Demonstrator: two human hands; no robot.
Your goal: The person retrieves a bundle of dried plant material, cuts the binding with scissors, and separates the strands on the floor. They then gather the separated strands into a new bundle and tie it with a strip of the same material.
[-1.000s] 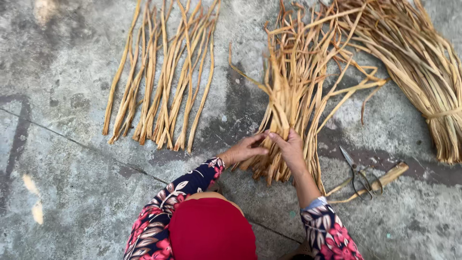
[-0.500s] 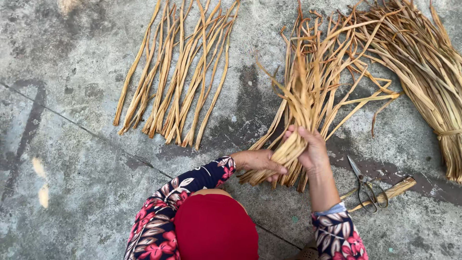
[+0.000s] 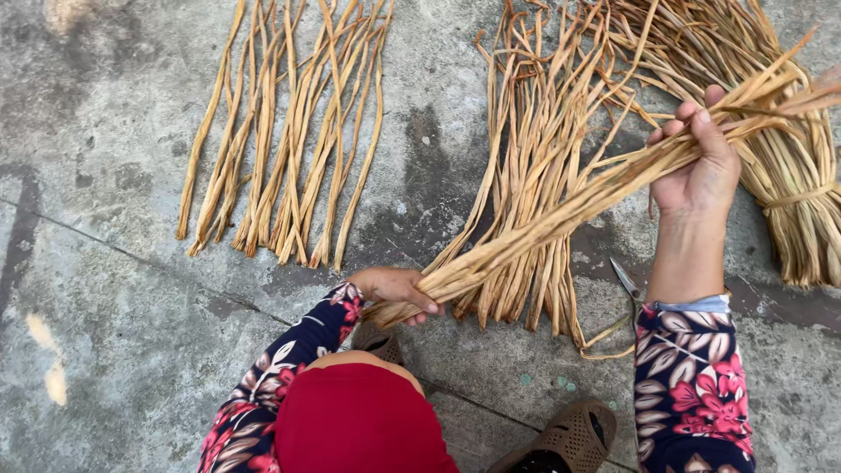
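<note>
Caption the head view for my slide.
Left hand and right hand lift a handful of tan dried fibre strips above grey concrete floor.

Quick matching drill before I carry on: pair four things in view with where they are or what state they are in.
Things:
1. left hand
2. right hand
3. tied bundle
4. left pile

Places or states:
A. lying spread on the concrete, untouched
B. raised, gripping the upper part of the lifted strips
C. low, gripping the thick end of the lifted strips
D. bound with a strip, on the ground at far right

Pairs: 1-C, 2-B, 3-D, 4-A
</note>
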